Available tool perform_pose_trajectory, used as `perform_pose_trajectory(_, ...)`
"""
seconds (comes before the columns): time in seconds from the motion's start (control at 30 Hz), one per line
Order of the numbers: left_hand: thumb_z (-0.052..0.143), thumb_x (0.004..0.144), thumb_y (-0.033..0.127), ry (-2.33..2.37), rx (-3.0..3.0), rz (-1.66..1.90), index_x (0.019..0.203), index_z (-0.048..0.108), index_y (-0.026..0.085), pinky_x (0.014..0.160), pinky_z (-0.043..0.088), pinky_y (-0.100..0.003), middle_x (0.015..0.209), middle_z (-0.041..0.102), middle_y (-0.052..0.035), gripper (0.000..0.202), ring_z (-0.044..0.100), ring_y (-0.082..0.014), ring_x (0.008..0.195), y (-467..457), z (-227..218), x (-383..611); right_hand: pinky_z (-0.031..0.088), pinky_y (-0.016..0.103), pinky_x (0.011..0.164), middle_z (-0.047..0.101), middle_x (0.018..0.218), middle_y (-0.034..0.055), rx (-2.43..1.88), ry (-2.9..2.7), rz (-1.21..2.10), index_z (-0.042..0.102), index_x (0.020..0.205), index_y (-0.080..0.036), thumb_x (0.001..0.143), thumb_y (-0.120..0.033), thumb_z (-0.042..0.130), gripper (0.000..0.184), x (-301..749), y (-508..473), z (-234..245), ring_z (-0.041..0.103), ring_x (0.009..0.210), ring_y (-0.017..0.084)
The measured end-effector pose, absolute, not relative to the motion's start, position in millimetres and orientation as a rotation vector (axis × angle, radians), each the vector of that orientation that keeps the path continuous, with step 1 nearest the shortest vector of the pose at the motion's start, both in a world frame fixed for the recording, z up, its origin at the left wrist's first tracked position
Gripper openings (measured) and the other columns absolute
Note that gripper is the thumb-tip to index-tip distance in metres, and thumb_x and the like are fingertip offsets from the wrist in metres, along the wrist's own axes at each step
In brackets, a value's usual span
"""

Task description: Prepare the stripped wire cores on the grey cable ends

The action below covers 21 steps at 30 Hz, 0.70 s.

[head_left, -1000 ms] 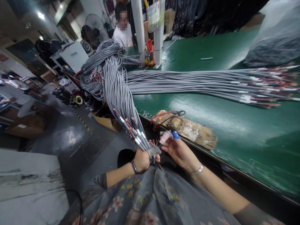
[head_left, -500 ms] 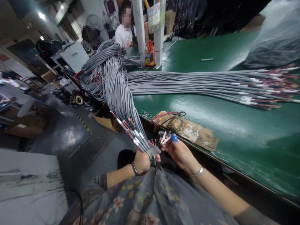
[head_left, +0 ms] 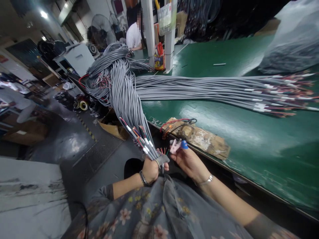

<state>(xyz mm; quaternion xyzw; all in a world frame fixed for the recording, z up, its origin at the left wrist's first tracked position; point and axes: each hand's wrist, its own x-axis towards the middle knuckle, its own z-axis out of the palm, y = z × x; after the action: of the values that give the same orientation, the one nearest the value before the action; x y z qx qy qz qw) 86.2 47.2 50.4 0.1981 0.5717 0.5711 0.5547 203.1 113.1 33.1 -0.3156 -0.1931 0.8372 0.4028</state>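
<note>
My left hand (head_left: pixel 151 171) is closed around a bunch of grey cables (head_left: pixel 151 153), close to my body. Above the fist, white bands and coloured wire ends stick out of the bunch. A grey wrap covers the thumb. Just to the right, my right hand (head_left: pixel 187 161) pinches a small pale pink tool shaped like a clip (head_left: pixel 175 146), its exact kind unclear. Blue tape is on one of that hand's fingertips. The tool is beside the short bare wire ends at the left thumb; whether it touches them I cannot tell.
More grey cables (head_left: pixel 199 88) stretch across the green table (head_left: pixel 249 132). A worn wooden block (head_left: pixel 204 141) with red and black leads lies at the near edge. A plastic bag (head_left: pixel 291 43), a post (head_left: pixel 169 46) and a seated person (head_left: pixel 134 35) are farther back.
The pink tool's arms, spread in an X before, now look closer together. My right hand has shifted slightly left. The person at the back has turned and leaned.
</note>
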Motion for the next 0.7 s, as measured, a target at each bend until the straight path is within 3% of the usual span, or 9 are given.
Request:
perform_pose_trajectory(0.23, 0.079, 0.050, 0.039, 1.312, 0.466, 1.408, 0.056, 0.061, 0.012, 0.042, 0.043, -0.024, 0.041, 0.054, 0.0005, 0.033, 0.049, -0.0094, 0.036, 40.4, 46.1, 81.7, 0.047, 0.024, 0.057, 0.067, 0.074, 0.0012, -0.763, -0.516, 2.189, 0.070, 0.076, -0.023, 0.058, -0.061, 0.073, 0.043, 217.8, 107.3, 25.5, 0.056, 0.063, 0.013)
perform_pose_trajectory(0.53, 0.077, 0.053, 0.042, 1.328, 0.553, 1.406, 0.057, 0.062, 0.013, 0.042, 0.041, -0.023, 0.042, 0.055, 0.0002, 0.034, 0.050, -0.0103, 0.037, 33.5, 43.8, 80.7, 0.043, 0.023, 0.052, 0.065, 0.070, 0.0007, -0.792, -0.737, 2.216, 0.070, 0.075, -0.019, 0.056, -0.039, 0.083, 0.031, 223.1, 88.6, 42.4, 0.052, 0.057, 0.010)
perform_pose_trajectory(0.7, 0.077, 0.054, 0.044, 1.363, 0.626, 1.332, 0.054, 0.061, 0.013, 0.045, 0.043, -0.025, 0.041, 0.055, -0.0003, 0.035, 0.052, -0.0114, 0.038, 31.6, 44.7, 80.5, 0.036, 0.022, 0.048, 0.056, 0.052, -0.0034, -0.884, -0.909, 2.088, 0.063, 0.059, -0.017, 0.057, -0.036, 0.082, 0.026, 209.1, 86.7, 47.0, 0.043, 0.047, 0.008)
